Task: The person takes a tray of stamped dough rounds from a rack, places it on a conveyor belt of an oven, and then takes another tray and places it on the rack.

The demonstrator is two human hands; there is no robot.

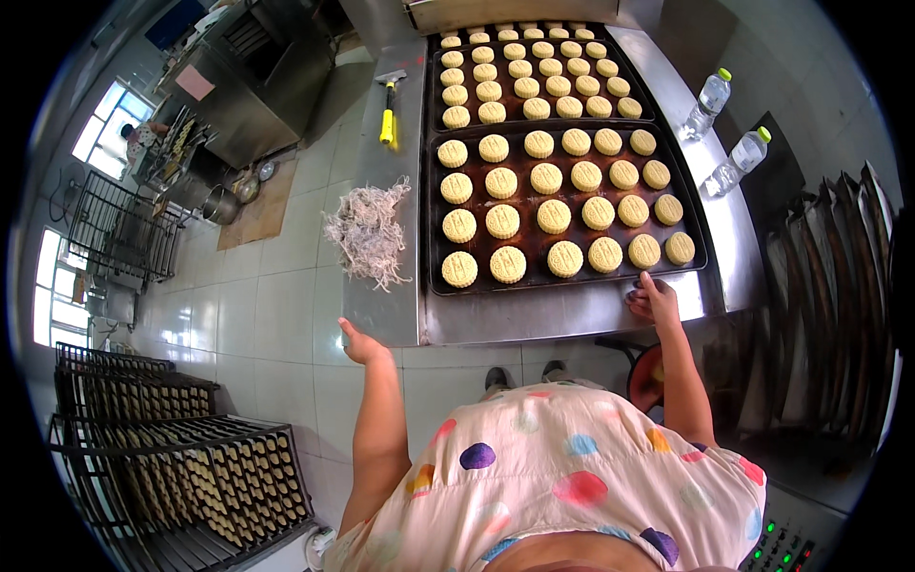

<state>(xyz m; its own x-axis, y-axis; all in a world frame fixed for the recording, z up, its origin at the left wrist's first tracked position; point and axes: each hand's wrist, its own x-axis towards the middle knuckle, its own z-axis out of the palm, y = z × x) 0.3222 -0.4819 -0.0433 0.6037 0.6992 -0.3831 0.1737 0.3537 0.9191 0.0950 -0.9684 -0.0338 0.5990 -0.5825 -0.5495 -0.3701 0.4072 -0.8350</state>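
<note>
A dark baking tray [522, 200] with rows of round, pale yellow, stamped pastries [554, 216] lies on the steel table [534, 316]. My right hand [655, 299] is at its near edge, towards the right corner, with a fingertip against the rim and the other fingers curled. My left hand [362, 343] is beside the table's near left corner, thumb raised and fingers apart, holding nothing. Beyond the near tray, a second baking tray [506, 87] carries more of the same pastries.
Shredded whitish strands [367, 232] and a yellow-handled scraper [388, 112] lie on the table's left strip. Two clear bottles [739, 162] stand at right, near upright dark trays [810, 296]. Loaded racks [238, 486] stand at lower left. Another person [143, 138] is far left.
</note>
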